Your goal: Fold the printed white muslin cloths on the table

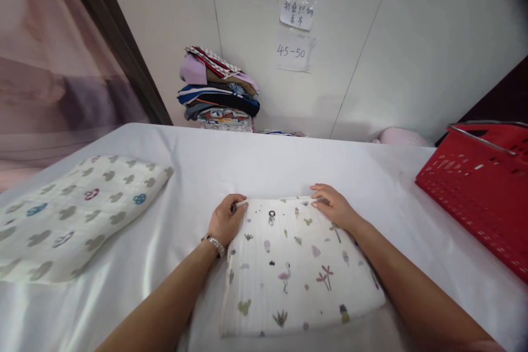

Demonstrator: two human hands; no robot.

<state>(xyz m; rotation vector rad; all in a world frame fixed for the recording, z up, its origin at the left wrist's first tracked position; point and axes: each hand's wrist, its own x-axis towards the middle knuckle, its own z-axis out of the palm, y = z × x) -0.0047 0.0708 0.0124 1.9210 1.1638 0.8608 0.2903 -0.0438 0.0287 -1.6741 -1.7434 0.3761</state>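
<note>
At the near middle of the white-covered tabletop (198, 159), directly before the person, lies a folded muslin cloth (297, 247) printed with a flamingo, cacti and small plants. It lies flat, between the two forearms. The left hand (225, 224) is at the far left corner, thumb over the fabric and fingers curled at the edge; it appears to pinch the corner. The right hand (338, 212) is at the far edge towards the right, fingers slightly spread, with the edge apparently held lightly between thumb and forefinger. A metal-banded bracelet (214, 245) is on the left wrist.

Step in hand, as judged: squaring or folding the cloth along its far edge. The next move calls for an even grip at both hands, with the layers kept together; stacked edges show along the left side, and an uneven pull could part them.

Orientation: the flamingo's head points to the far edge, its feet to the person. The near edge slants slightly, its right end farther away. The outline is close to square; which axis is longer cannot be determined, given the viewing angle and the forearm covering part of the right side.
</note>
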